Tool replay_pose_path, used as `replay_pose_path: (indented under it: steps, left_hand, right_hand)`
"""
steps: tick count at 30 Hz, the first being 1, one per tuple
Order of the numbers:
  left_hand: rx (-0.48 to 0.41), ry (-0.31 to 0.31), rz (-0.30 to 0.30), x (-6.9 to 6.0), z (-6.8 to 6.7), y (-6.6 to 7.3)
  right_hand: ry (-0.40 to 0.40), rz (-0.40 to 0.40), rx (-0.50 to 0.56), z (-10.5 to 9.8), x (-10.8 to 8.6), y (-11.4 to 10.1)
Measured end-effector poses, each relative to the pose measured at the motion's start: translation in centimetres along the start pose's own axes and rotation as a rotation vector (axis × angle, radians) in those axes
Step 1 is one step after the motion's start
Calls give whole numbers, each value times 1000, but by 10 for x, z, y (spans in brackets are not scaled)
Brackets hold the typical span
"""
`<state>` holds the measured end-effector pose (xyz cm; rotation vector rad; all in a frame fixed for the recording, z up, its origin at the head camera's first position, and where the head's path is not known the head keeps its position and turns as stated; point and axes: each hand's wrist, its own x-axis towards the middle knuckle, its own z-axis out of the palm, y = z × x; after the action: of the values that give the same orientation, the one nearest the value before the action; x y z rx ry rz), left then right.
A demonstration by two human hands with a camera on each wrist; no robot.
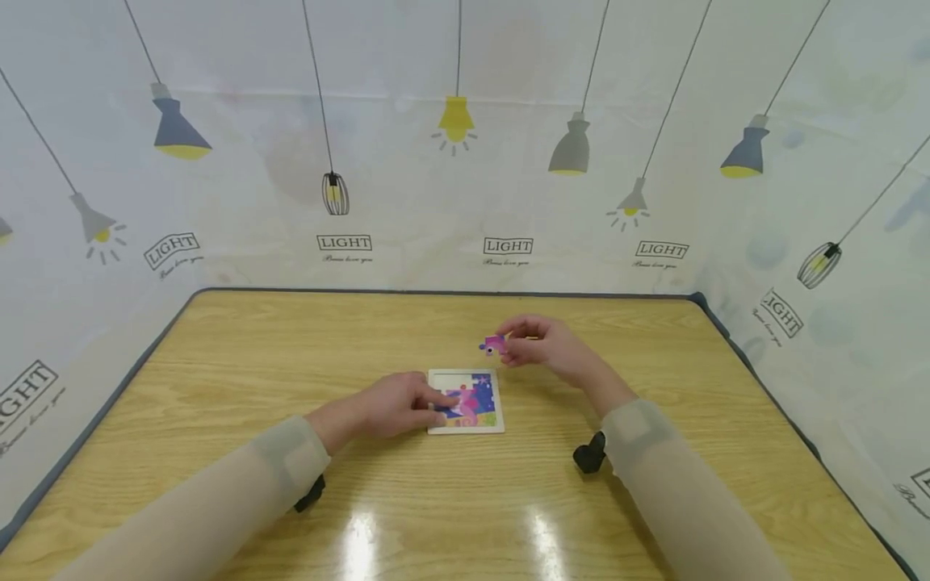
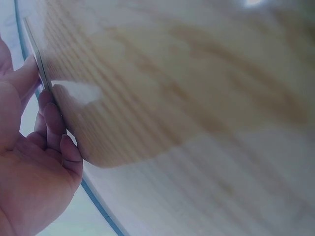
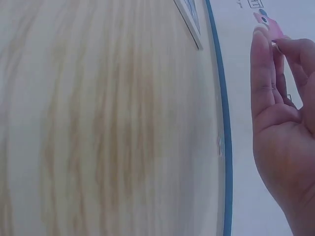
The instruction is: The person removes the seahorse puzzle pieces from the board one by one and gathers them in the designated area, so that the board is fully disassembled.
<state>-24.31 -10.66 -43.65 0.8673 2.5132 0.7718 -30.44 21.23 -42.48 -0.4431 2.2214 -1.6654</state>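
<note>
A small square jigsaw puzzle in a white frame (image 1: 465, 430) lies on the table, with blue, pink and yellow-green pieces in it. Pale backing shows in its upper left part. My left hand (image 1: 398, 405) reaches in from the left, its index finger pressing on the pieces and its thumb by the frame's left edge. In the left wrist view this hand (image 2: 37, 172) rests against the frame's edge (image 2: 39, 59). Above and right of the frame, my right hand (image 1: 554, 349) pinches a pink puzzle piece (image 1: 495, 344) with an eye printed on it and a blue tab.
The wooden table (image 1: 291, 339) has a dark edge strip and meets a pale wall cloth (image 1: 407, 177) printed with hanging lamps. Black devices (image 1: 590, 453) sit at both wrists, under the light sleeves (image 1: 676, 484).
</note>
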Motion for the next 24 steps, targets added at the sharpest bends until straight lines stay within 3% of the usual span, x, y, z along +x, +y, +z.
replay_pose_path:
  steps: [13, 24]
  left_hand:
    - [23, 8, -5, -1, 2, -2]
    - [8, 10, -24, -2, 1, 1]
  right_hand:
    - [99, -4, -30, -41, -16, 18]
    - [215, 68, -171, -72, -26, 26]
